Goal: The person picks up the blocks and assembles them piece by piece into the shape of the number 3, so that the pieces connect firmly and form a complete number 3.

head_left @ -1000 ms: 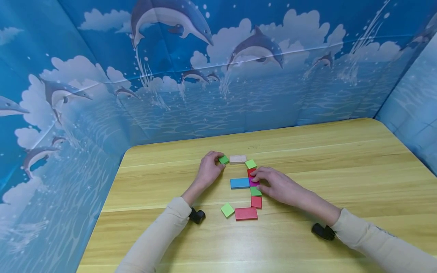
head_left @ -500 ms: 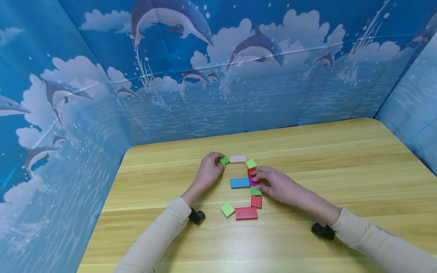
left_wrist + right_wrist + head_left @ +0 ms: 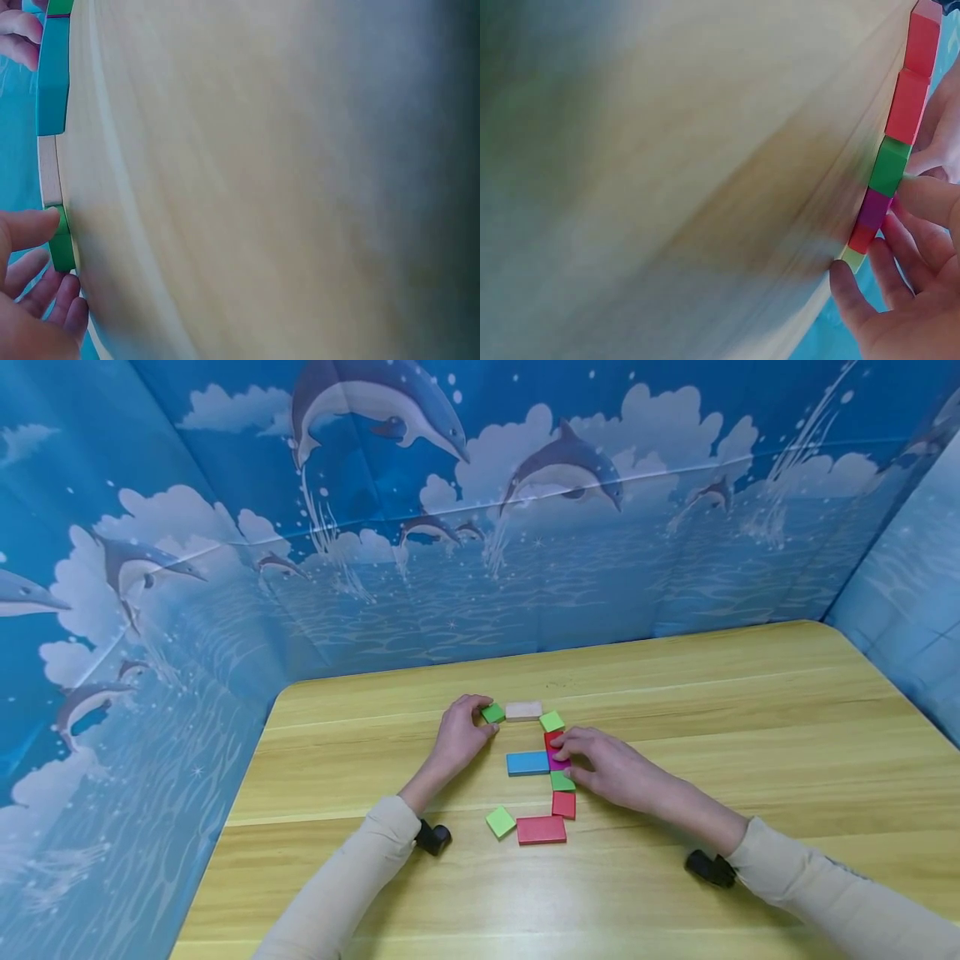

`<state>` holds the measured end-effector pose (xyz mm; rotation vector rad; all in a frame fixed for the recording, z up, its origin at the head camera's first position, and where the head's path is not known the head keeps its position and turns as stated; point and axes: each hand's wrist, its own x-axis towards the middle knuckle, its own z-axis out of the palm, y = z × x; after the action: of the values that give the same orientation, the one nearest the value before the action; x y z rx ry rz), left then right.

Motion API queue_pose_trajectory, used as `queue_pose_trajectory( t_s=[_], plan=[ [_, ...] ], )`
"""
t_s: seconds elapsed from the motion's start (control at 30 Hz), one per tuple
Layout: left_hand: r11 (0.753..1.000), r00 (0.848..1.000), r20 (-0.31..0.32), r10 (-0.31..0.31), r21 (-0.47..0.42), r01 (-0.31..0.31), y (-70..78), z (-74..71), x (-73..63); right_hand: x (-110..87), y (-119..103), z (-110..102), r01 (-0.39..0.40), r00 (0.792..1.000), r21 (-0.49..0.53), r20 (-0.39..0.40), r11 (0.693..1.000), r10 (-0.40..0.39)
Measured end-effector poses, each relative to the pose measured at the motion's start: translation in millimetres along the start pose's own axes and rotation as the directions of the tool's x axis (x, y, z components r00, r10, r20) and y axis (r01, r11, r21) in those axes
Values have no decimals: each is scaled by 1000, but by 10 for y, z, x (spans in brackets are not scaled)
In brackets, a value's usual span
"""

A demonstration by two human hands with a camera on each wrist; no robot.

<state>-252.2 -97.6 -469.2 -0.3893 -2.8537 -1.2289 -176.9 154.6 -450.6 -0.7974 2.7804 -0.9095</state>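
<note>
At the far end of the layout, my left hand [image 3: 461, 731] pinches a green block [image 3: 492, 712] between thumb and fingers. The left wrist view shows the thumb [image 3: 34, 227] against that block's side. A pale wooden block [image 3: 523, 711] lies just right of it. My right hand [image 3: 611, 766] rests by a column of blocks, loosely bent fingertips touching a red block [image 3: 552, 739] and a purple block [image 3: 558, 762]. Its thumb reaches a green block [image 3: 562, 781] just below. A blue block [image 3: 528, 764] extends left from the purple one.
A light green block [image 3: 552, 721] tops the column. Nearer me lie a small red block [image 3: 564, 805], a larger red block [image 3: 542, 830] and a tilted light green block [image 3: 501, 822]. A dolphin-printed curtain [image 3: 480, 585] stands behind the wooden table [image 3: 750, 718].
</note>
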Motion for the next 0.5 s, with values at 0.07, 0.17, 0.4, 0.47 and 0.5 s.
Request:
queue_pose_trajectory(
  t_s=[0.07,0.17,0.4,0.47,0.5],
  plan=[
    [1000,1000,-2,0,-3,0,-6,5,0,-1,4,-1,-1,1000,-4,2,1000,1],
    [1000,1000,-6,-2,-9,2,-12,12,-8,-3,11,-9,1,1000,-14,0,1000,-1],
    [999,1000,-23,12,-29,-13,-23,-29,-25,25,-10,-30,19,1000,-47,-2,999,-19],
    [999,1000,-26,14,-33,-15,-22,-54,-35,43,-25,-32,22,1000,-62,4,998,-22],
    [999,1000,-27,13,-35,-14,-21,-65,-42,53,-32,-33,23,1000,-72,7,997,-22]
  ],
)
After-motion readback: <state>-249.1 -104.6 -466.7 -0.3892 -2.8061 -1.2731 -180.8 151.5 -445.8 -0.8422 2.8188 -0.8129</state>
